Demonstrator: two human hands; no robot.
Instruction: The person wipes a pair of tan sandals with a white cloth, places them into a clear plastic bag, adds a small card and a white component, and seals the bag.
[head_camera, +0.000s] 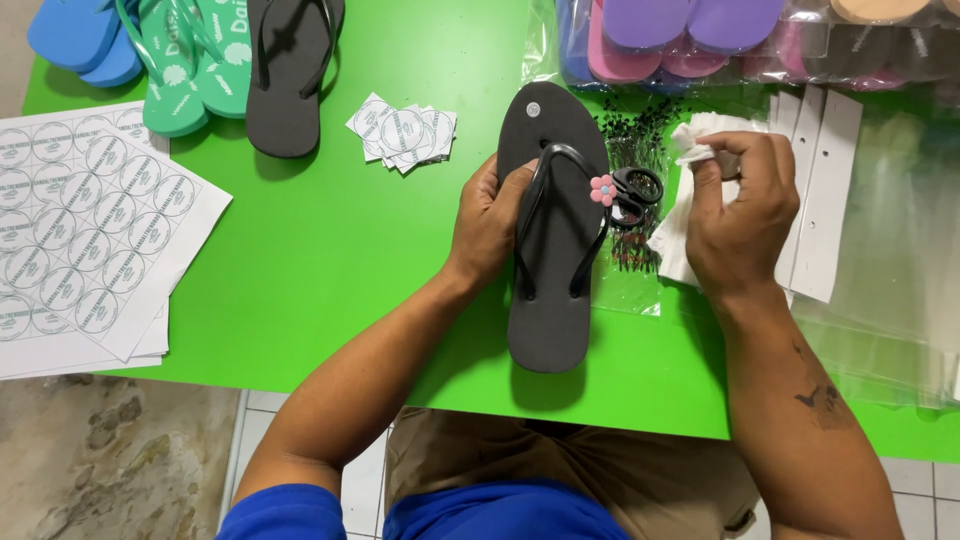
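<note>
Your left hand (487, 222) rests on the black flip-flop (553, 250), which lies flat on the green counter (330, 250) with its toe end pointing away from you. Your left fingers (515, 180) curl over the sole's near edge and pinch the left arm of the strap (548, 200), so that hand is closed on the sandal. Just right of those fingers, a small pink flower charm (602, 190) sits on the strap's other arm, touching a pair of black scissors (636, 188) that lies on a clear bag of small dark pieces (630, 140).

Your right hand (742, 205) is well to the right of the sandal, its fingers bunched around crumpled white paper (700, 135); it grips that and nothing else.

Judging by its look, the flip-flop is light foam: soft, bendable along its length, and not fragile. The sole would likely fold if you lifted it by one end, so hold it across the middle, where your left hand already sits. The strap is thin, glossy and probably stretchy; it could slip between fingertips, so pinch it near the toe plug, where it is anchored. The flower looks small and delicate; handle it by its edges, and I cannot tell how firmly it is attached.
</note>
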